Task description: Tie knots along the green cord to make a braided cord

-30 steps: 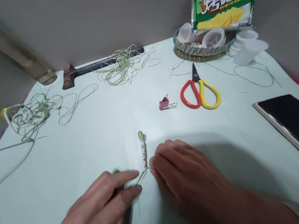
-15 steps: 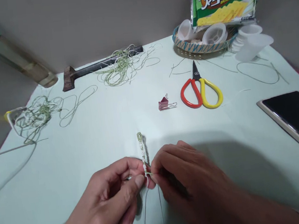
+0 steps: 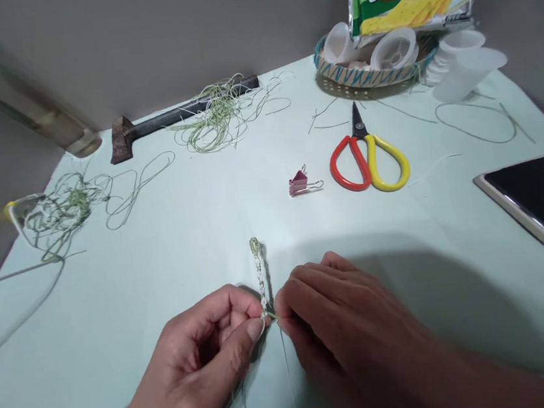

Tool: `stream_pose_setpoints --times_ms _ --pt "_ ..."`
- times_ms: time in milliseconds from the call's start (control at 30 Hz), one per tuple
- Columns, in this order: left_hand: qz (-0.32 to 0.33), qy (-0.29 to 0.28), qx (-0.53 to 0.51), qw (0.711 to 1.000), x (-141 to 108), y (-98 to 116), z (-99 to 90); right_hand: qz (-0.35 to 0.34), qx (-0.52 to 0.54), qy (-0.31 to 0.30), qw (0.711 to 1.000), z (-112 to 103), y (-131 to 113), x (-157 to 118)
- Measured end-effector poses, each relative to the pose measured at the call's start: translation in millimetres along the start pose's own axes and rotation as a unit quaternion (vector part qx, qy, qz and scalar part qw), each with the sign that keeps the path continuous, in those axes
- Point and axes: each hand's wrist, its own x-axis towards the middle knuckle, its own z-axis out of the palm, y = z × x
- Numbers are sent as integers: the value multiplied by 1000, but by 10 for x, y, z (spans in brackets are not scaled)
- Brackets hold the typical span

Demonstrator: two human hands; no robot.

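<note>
Fingers (image 3: 254, 329) of both hands pinch a knotted cord (image 3: 259, 277) on a pale-green table (image 3: 407, 267), grey wall (image 3: 160, 40) behind.

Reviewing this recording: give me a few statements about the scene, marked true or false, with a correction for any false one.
1. The left hand pinches the lower end of the knotted green-and-white cord, with the right hand right beside it. True.
2. The right hand holds the red-and-yellow scissors. False: they lie on the table, well beyond both hands.
3. The pink binder clip lies to the left of the scissors. True.
4. The dark-screened tablet or phone lies at the left of the table. False: it lies at the right edge.
5. A tangle of green cord lies at the left of the table. True.
</note>
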Motion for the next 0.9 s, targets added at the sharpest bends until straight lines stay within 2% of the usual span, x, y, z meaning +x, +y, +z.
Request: stream_pose_setpoints --times_ms 167,267,467,600,700,800,900 --pt "-10 13 31 999 -19 -14 -15 -7 2 -5 1000 7 -6 -3" --pt "10 36 70 997 -9 -26 -34 -6 9 -17 1000 -5 -6 7" --pt "40 45 106 993 -9 -5 3 -11 10 -7 1000 -4 5 -3" --pt "32 93 103 990 -19 -2 38 -7 13 9 1000 23 28 2" --pt "81 98 129 984 -16 -51 40 -21 23 10 999 25 30 3" --pt "122 152 168 966 -41 -91 73 -14 17 -16 1000 -3 9 -13" --pt "86 204 183 958 -100 -75 151 -13 19 -38 999 -25 2 -20"
